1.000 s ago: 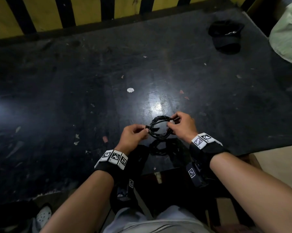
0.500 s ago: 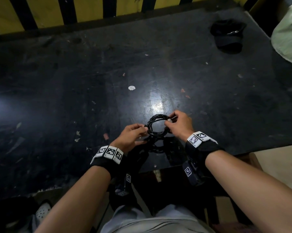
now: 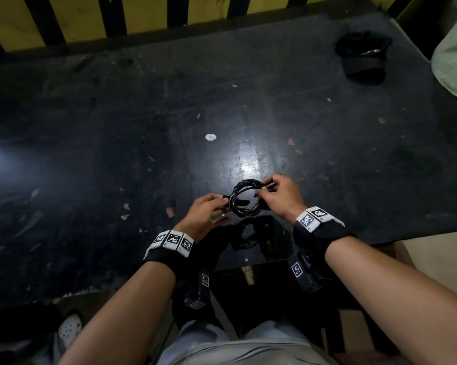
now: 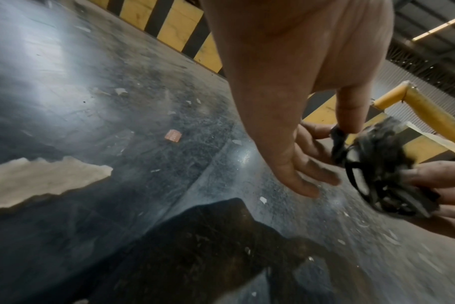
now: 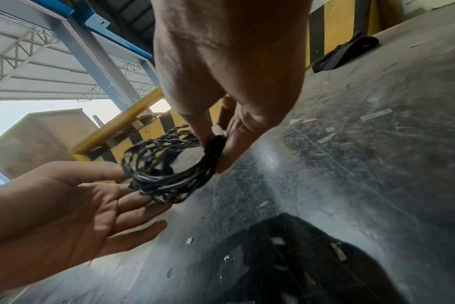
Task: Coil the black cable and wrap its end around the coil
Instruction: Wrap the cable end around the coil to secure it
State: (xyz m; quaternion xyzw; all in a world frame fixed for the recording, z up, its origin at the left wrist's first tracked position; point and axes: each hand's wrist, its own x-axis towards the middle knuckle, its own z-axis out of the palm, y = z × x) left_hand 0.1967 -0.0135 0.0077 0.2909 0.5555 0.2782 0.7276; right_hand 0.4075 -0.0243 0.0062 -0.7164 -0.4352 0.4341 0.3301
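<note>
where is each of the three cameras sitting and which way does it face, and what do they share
Head: on the head, facing forward and down at the black table; both forearms, left hand and right hand show.
Left wrist: along the left hand toward the cable coil; the right hand's fingers show.
Right wrist: along the right hand pinching the coil; the left palm shows.
Shared: all three show the coil and table; head and right wrist also show the black cap.

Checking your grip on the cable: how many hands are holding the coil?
2: the left hand pinches the coil at its left side, the right hand its right.
</note>
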